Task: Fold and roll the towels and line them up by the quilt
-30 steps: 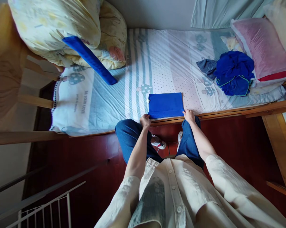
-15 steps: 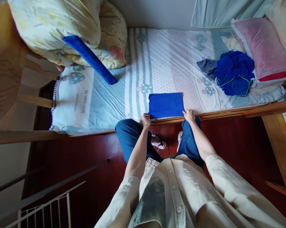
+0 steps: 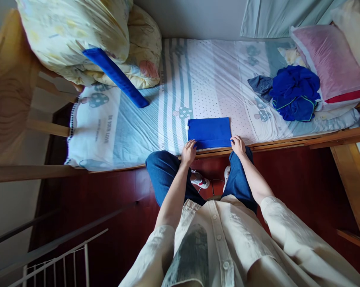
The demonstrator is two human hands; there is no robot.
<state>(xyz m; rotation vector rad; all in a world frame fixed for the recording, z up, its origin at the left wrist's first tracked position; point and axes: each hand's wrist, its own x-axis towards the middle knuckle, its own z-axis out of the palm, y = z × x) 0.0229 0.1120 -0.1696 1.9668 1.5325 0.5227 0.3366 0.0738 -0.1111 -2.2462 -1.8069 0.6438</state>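
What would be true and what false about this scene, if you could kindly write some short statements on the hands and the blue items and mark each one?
1. The folded blue cloth lies near the front edge of the bed. True.
2. The folded blue cloth is lifted high above the bed. False: it lies flat, with the left hand and the right hand at its near corners.
3. Only one blue item is on the bed. False: a long blue strip and a crumpled blue heap are there too.
4. The crumpled blue heap lies close to the pink pillow. True.
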